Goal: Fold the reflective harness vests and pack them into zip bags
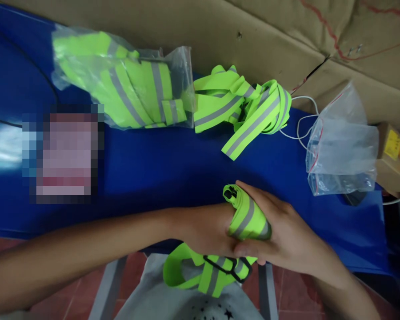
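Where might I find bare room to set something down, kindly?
The blue tabletop is bare below the bagged straps, right of the blurred item, and between the right hand and clear bags. Bagged and loose straps crowd the back edge.

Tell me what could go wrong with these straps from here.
The rolled strap between the left hand and right hand could spring loose if their hold slackens. Below them, loose strap loops with a black buckle hang past the table edge and might snag or twist. The piled straps lie overlapping, so they may tangle.
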The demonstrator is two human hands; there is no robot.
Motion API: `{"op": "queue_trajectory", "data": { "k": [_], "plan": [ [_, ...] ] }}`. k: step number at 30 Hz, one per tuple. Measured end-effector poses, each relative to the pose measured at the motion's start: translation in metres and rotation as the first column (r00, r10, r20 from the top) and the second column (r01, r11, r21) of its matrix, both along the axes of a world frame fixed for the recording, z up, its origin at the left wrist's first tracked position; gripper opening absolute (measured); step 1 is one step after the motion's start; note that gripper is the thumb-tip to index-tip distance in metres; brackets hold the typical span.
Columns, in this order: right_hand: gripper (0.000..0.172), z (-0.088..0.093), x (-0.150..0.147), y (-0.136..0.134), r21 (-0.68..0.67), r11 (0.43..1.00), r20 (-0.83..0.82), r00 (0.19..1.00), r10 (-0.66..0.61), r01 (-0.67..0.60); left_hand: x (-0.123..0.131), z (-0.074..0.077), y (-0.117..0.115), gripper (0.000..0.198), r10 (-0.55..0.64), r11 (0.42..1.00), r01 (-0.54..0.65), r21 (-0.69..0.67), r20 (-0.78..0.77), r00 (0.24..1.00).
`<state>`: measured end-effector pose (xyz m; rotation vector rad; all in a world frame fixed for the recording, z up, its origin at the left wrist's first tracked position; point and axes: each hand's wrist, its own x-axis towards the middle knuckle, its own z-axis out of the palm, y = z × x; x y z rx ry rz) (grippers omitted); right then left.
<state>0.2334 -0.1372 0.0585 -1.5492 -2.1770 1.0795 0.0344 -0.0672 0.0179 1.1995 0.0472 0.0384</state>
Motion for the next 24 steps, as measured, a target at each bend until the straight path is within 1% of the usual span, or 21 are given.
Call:
{"op": "queue_trajectory", "data": {
  "k": [1,2,3,4,5,6,7,8,9,10,11,12,14,16,18,20,22,23,24],
  "plan": [
    [0.093,0.001,-0.003,-0.002,-0.017,1.0,0.015,1.0,-0.023,0.024,0.0,0.002,0.001,0.018,0.001,1.0,-0.001,0.03,0.003,1.0],
    [0.089,0.001,-0.006,-0.003,-0.037,0.998,0.01,0.999,-0.051,0.051,0.0,0.002,0.002,0.019,-0.004,0.999,0.004,0.038,0.002,1.0],
    [0.084,0.001,-0.009,-0.003,-0.06,0.995,-0.013,0.997,-0.08,0.079,0.0,0.003,0.002,0.021,-0.013,1.0,0.013,0.013,-0.005,1.0],
    [0.077,0.0,-0.011,-0.003,-0.088,0.991,-0.049,0.993,-0.11,0.105,0.0,0.002,0.002,0.021,-0.032,0.998,0.031,-0.057,-0.014,0.999],
    [0.07,-0.001,-0.012,-0.001,-0.119,0.984,-0.088,0.986,-0.141,0.13,-0.001,0.001,0.001,0.021,-0.054,0.985,0.049,-0.166,-0.028,0.998],
    [0.065,-0.002,-0.012,0.0,-0.151,0.977,-0.124,0.977,-0.173,0.153,-0.001,0.0,-0.001,0.021,-0.077,0.953,0.059,-0.298,-0.047,0.996],
    [0.06,-0.002,-0.012,0.002,-0.181,0.968,-0.155,0.967,-0.201,0.172,-0.002,-0.001,-0.002,0.022,-0.095,0.899,0.053,-0.434,-0.077,0.993],
    [0.056,-0.003,-0.011,0.003,-0.196,0.963,-0.18,0.959,-0.22,0.184,-0.002,-0.002,-0.004,0.025,-0.114,0.831,0.031,-0.556,-0.115,0.987],
    [0.054,-0.004,-0.009,0.004,-0.185,0.964,-0.199,0.953,-0.229,0.193,-0.002,-0.002,-0.005,0.03,-0.134,0.761,0.003,-0.649,-0.153,0.979],
    [0.053,-0.004,-0.008,0.004,-0.146,0.968,-0.208,0.951,-0.229,0.202,-0.003,-0.002,-0.005,0.036,-0.149,0.708,-0.026,-0.705,-0.186,0.971],
    [0.053,-0.004,-0.006,0.004,-0.086,0.973,-0.206,0.952,-0.226,0.213,-0.003,-0.001,-0.005,0.043,-0.159,0.68,-0.049,-0.732,-0.212,0.964],
    [0.054,-0.004,-0.005,0.004,-0.021,0.974,-0.195,0.955,-0.224,0.224,-0.003,0.0,-0.003,0.049,-0.167,0.675,-0.058,-0.736,-0.229,0.959],
    [0.056,-0.003,-0.003,0.002,0.069,0.967,-0.166,0.959,-0.23,0.244,-0.003,0.003,0.0,0.053,-0.183,0.715,-0.036,-0.699,-0.236,0.954],
    [0.057,-0.001,-0.002,0.0,0.084,0.959,-0.146,0.955,-0.257,0.271,-0.002,0.005,0.004,0.049,-0.184,0.743,-0.015,-0.669,-0.226,0.957],
    [0.055,0.001,-0.001,0.0,0.074,0.948,-0.139,0.945,-0.297,0.309,-0.001,0.006,0.005,0.047,-0.173,0.736,-0.01,-0.677,-0.203,0.964],
    [0.052,0.002,0.001,0.0,0.093,0.923,-0.134,0.923,-0.36,0.373,0.0,0.004,0.003,0.056,-0.146,0.741,-0.017,-0.671,-0.187,0.971],
    [0.051,0.002,0.004,0.001,0.151,0.882,-0.132,0.893,-0.43,0.447,0.002,0.0,-0.001,0.066,-0.131,0.751,-0.01,-0.66,-0.164,0.978],
    [0.05,0.002,0.006,0.002,0.182,0.859,-0.138,0.878,-0.459,0.478,0.003,-0.003,-0.004,0.064,-0.125,0.746,-0.01,-0.665,-0.154,0.98],
    [0.049,0.002,0.008,0.003,0.199,0.842,-0.147,0.865,-0.481,0.502,0.004,-0.006,-0.007,0.058,-0.117,0.735,-0.017,-0.678,-0.152,0.981]
  ]
}}
